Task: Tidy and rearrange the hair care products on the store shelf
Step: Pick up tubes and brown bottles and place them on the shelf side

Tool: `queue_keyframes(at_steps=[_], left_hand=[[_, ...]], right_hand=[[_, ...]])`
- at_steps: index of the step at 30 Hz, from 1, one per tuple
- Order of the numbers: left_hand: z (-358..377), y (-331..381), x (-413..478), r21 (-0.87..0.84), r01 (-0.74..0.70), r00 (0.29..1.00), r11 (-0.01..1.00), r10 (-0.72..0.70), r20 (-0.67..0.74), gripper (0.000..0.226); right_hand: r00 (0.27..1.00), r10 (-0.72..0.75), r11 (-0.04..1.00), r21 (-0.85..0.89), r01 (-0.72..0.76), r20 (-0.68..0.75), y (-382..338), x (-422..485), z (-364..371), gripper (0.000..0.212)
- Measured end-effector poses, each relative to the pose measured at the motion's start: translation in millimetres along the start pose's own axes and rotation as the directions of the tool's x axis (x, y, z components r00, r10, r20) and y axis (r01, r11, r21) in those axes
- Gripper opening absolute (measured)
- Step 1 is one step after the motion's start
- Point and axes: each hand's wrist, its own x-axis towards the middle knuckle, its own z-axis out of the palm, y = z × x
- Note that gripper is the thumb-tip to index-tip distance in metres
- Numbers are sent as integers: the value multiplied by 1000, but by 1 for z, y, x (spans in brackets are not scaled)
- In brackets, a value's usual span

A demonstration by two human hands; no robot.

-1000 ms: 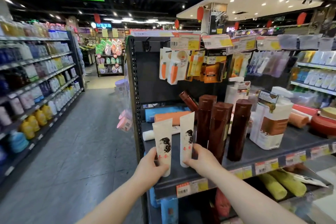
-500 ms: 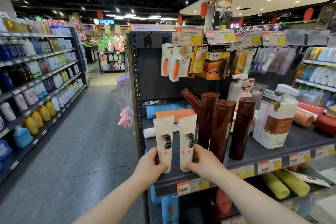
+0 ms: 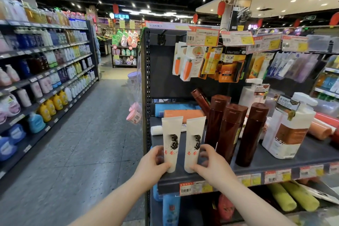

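Note:
Two white tubes with a black hair print stand upright, side by side, at the front left of the grey shelf (image 3: pixel 275 161). My left hand (image 3: pixel 154 161) grips the base of the left tube (image 3: pixel 171 137). My right hand (image 3: pixel 211 163) grips the base of the right tube (image 3: pixel 194 139). Just to their right stand three tall brown bottles (image 3: pixel 231 130), with a fourth brown bottle (image 3: pixel 199 97) leaning behind them. A white pump bottle (image 3: pixel 288 130) with a brown label stands further right.
Blue and orange tubes (image 3: pixel 181 113) lie flat behind the white ones, with a white tube (image 3: pixel 156 130) lying beside them. Hanging packs (image 3: pixel 211 64) and price tags fill the panel above. An aisle floor (image 3: pixel 82 143) and stocked shelves (image 3: pixel 45 79) run along the left. Yellow tubes (image 3: pixel 293 198) lie on the lower shelf.
Both hands have drawn the two white tubes closer together and set them more upright near the shelf's front edge; the view has shifted slightly.

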Motion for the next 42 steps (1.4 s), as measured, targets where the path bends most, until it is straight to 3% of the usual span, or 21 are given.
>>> queue_keyframes(at_steps=[4,9,17,24,28,32,37,42], left_hand=[[-14,-8,-4,16,-18,994,1000,20,-112,32],[-44,-30,-13,5,-66,993,998,66,-98,21],[-153,-58,-26,61,-176,984,983,178,-27,14],[-198,-81,-14,129,-188,982,974,182,57,14],[-194,-76,7,73,-218,969,973,208,131,22],[-188,-70,37,87,-275,952,958,258,166,18],[-183,-52,96,157,-318,935,935,283,213,30],[-162,-30,157,218,-396,894,892,321,312,37]], right_hand=[[984,-54,998,28,60,-172,-2,-23,-12,54],[959,-107,988,83,133,-263,-37,-59,1,22],[945,-191,975,59,214,-267,-144,-72,81,26],[968,-53,995,73,73,-243,-178,-66,134,19],[965,4,998,57,11,-264,-188,-49,133,19],[948,67,997,46,-56,-312,-192,-15,131,15],[911,184,981,131,-146,-368,-184,43,129,16],[856,333,938,232,-258,-395,-162,92,128,37]])
